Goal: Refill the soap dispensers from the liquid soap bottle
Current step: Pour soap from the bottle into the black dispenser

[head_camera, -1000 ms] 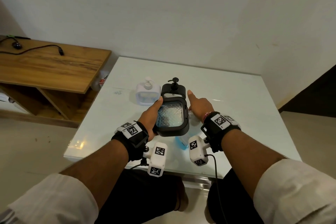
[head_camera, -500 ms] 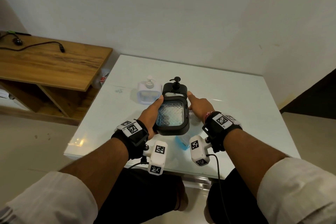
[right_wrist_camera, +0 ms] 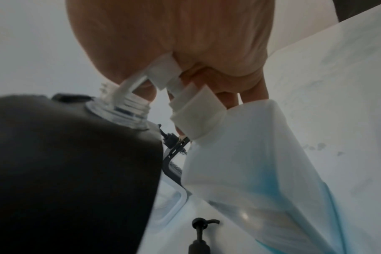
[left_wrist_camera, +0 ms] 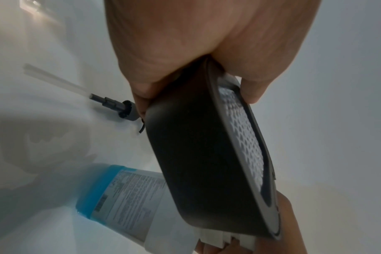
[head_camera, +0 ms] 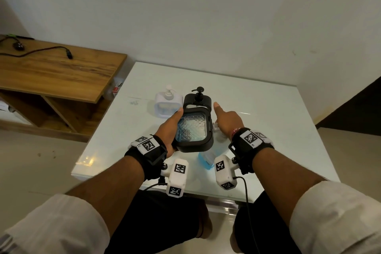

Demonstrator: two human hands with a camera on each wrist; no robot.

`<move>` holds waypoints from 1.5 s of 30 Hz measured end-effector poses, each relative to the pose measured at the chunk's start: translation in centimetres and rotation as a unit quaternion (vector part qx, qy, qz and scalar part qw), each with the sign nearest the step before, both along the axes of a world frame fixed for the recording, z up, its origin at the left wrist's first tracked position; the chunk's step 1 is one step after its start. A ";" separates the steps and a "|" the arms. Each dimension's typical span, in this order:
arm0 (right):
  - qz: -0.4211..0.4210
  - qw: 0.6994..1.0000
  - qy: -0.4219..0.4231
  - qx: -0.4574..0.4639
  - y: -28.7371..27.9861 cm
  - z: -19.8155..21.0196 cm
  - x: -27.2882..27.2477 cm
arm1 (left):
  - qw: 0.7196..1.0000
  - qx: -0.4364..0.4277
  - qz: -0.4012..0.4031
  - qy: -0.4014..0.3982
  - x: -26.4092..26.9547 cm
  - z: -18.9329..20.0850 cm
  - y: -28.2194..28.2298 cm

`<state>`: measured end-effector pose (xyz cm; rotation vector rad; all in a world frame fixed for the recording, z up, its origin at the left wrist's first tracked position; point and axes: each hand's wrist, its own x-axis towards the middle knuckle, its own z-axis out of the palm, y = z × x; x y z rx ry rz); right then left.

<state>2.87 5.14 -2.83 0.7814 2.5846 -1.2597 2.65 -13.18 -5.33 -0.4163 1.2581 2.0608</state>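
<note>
My left hand (head_camera: 168, 130) grips a black-framed soap dispenser (head_camera: 192, 130) with a clear patterned window and holds it tilted above the table. Its threaded neck (right_wrist_camera: 124, 110) is open, with no pump on it. My right hand (head_camera: 228, 119) grips the white pump head (right_wrist_camera: 163, 75) of the liquid soap bottle (head_camera: 208, 160), whose nozzle points at that neck. The bottle (right_wrist_camera: 250, 171) holds blue liquid and leans under the dispenser (left_wrist_camera: 196, 154). A black pump with a clear tube (left_wrist_camera: 120, 106) lies on the table beyond my left hand.
A white dispenser (head_camera: 168, 103) and a second black dispenser (head_camera: 201, 100), both with pumps on, stand just behind my hands on the white glossy table (head_camera: 268, 119). A wooden bench (head_camera: 51, 72) with a black cable is at the left. A wall is close behind.
</note>
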 end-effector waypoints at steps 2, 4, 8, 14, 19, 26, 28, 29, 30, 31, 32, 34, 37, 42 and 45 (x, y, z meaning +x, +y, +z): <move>0.012 1.000 -0.004 -0.019 0.2 0.4 0.2 | 1.000 0.008 -0.002 0.000 0.0 -0.1 -0.1; 0.022 0.999 -0.006 -0.048 0.4 1.0 0.6 | 1.000 0.016 -0.004 0.000 0.0 -0.1 0.0; 0.016 0.998 0.001 -0.056 0.4 1.2 0.9 | 1.000 0.028 0.002 -0.004 -0.1 -0.1 0.2; 0.008 1.000 0.000 0.006 -0.2 0.2 0.4 | 1.000 0.016 0.007 -0.003 -0.2 -0.5 -0.1; 0.028 0.998 -0.007 -0.055 0.3 1.2 0.8 | 1.000 0.016 -0.001 0.000 -0.4 -1.1 -0.3; 0.021 1.000 -0.021 -0.010 -0.1 0.3 0.0 | 1.000 0.000 -0.006 0.005 -0.6 -1.5 -0.1; 0.016 0.999 -0.029 0.005 -0.1 -0.2 -0.2 | 1.000 -0.004 -0.007 0.005 -0.6 -1.5 -0.2; 0.018 0.999 -0.029 0.005 0.0 -0.2 -0.2 | 1.000 -0.007 -0.006 0.005 -0.5 -1.5 -0.3; 0.021 0.999 -0.024 0.000 0.1 -0.1 -0.2 | 1.000 -0.011 -0.004 0.006 -0.5 -1.4 -0.3; 0.024 0.999 -0.017 -0.011 0.3 0.2 -0.1 | 1.000 -0.013 -0.005 0.008 -0.5 -1.5 -0.4; 0.028 0.999 -0.013 -0.027 0.5 0.5 0.1 | 1.000 -0.014 -0.008 0.008 -0.5 -1.6 -0.4; 0.040 0.997 -0.015 -0.059 0.7 1.1 0.5 | 1.000 -0.013 -0.009 0.012 -0.4 -1.5 -0.4; 0.038 0.998 -0.015 -0.046 0.3 1.1 0.4 | 1.000 -0.007 -0.004 0.015 -0.5 -1.4 -0.4; 0.015 0.999 -0.027 0.008 -0.1 0.1 -0.2 | 1.000 -0.012 -0.008 0.014 -0.5 -1.1 -0.1; 0.030 0.999 -0.024 -0.014 0.3 0.7 0.0 | 1.000 -0.016 -0.008 0.018 -0.3 -1.0 -0.1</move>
